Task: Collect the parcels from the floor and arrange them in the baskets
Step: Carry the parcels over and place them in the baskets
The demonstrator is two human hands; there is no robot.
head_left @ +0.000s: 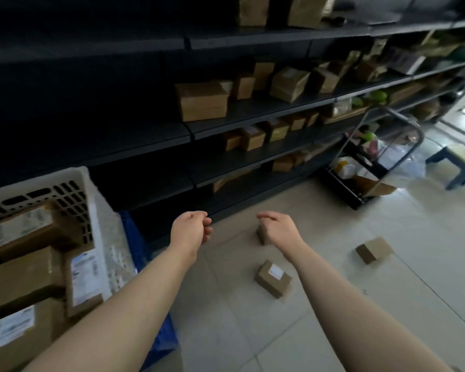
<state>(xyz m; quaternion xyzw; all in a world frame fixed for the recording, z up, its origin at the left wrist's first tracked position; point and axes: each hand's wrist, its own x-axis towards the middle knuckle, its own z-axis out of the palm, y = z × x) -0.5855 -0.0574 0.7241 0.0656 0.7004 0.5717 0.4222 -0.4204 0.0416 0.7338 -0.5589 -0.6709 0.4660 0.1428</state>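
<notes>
Three small brown parcels lie on the tiled floor: one with a white label [273, 278] in the middle, one plain [373, 250] to the right, and one [261, 234] partly hidden behind my right hand. My right hand [279, 229] hovers over that hidden parcel with loosely bent fingers and holds nothing. My left hand [191, 229] is stretched forward beside it, fingers loosely curled, empty. A white basket [97, 210] at the left holds several labelled brown parcels.
Dark shelves [253, 114] with several cardboard boxes run along the back. A blue crate [134, 237] sits beside the white basket. A black trolley [360, 183] with bags stands at the right, and a blue stool [457, 167] beyond it.
</notes>
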